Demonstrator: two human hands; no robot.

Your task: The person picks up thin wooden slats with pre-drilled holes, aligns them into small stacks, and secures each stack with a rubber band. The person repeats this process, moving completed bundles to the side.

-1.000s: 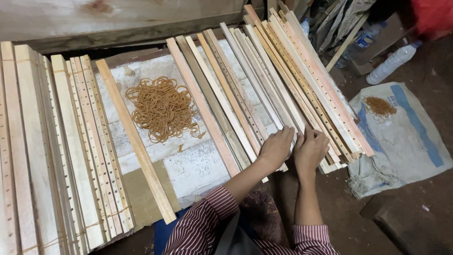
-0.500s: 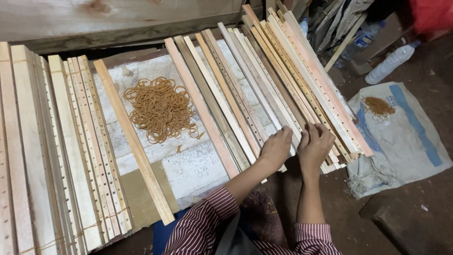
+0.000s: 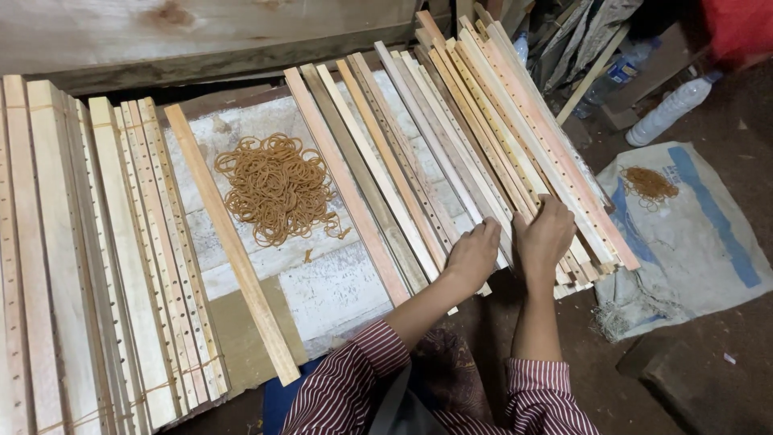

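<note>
I look down on both hands working at the near ends of a fan of loose wooden slats (image 3: 451,153) spread across a white-painted board (image 3: 322,282). My left hand (image 3: 473,256) lies on the slat ends with its fingers (image 3: 488,234) curled down over them, pinching a few together; my right hand (image 3: 546,238) sits just beside it, fingers bent and pressing on the neighbouring slats, many of them drilled with rows of small holes. Whether either hand fully closes around a slat I cannot tell, since the fingertips are tucked out of sight.

As I judge it, the sorting is partly done. To the left, a broad stack of slats (image 3: 97,266) lies squared up side by side, with a rubber band (image 3: 161,385) visible round its near end, so that batch looks bundled. One single slat (image 3: 229,242) lies alone and aslant between that stack and a heap of tan rubber bands (image 3: 278,187) on the board. The fan under my hands is loose and uneven, its far ends splayed, so it remains to be gathered and bound.

A smaller clump of rubber bands (image 3: 648,184) rests on a woven sack (image 3: 700,242) on the dirt floor to the right, near a plastic bottle (image 3: 668,109)
</note>
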